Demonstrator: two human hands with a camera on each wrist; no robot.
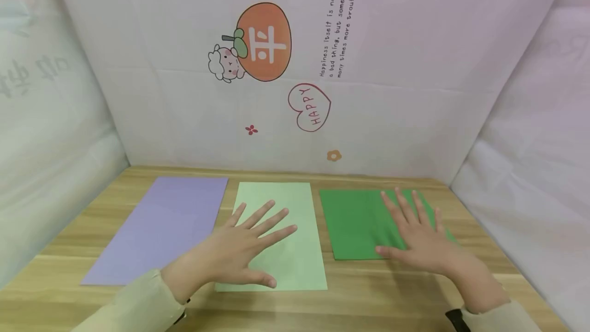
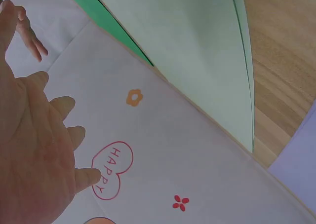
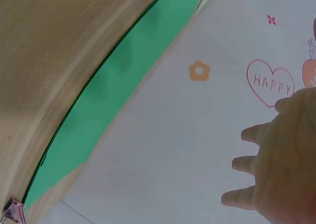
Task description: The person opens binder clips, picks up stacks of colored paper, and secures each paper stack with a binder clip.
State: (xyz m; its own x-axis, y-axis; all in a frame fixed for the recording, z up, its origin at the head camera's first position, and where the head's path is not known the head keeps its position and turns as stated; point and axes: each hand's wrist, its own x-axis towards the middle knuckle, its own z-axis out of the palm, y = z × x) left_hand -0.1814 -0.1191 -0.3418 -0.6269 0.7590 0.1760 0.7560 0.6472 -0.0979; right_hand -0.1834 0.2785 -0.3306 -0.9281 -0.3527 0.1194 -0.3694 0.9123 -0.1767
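Observation:
My left hand (image 1: 239, 250) is held with fingers spread above the pale green sheet (image 1: 295, 270), and nothing is in its grasp. Over the right part of the dark green sheet (image 1: 350, 224) my right hand (image 1: 421, 242) spreads its fingers too, holding nothing. A soft shadow falls on the dark green sheet below it. The left wrist view has the left hand (image 2: 39, 145) at its left edge, and the right wrist view shows the right hand (image 3: 284, 160) at its right edge. To the left lies a purple sheet (image 1: 166, 224), partly behind the left forearm.
All the sheets lie flat on a wood-grain table (image 1: 359, 296). A white cloth backdrop (image 1: 184, 117) with printed drawings and writing rises behind the table. White cloth walls hang at the left (image 1: 55, 117) and right (image 1: 530, 142) sides.

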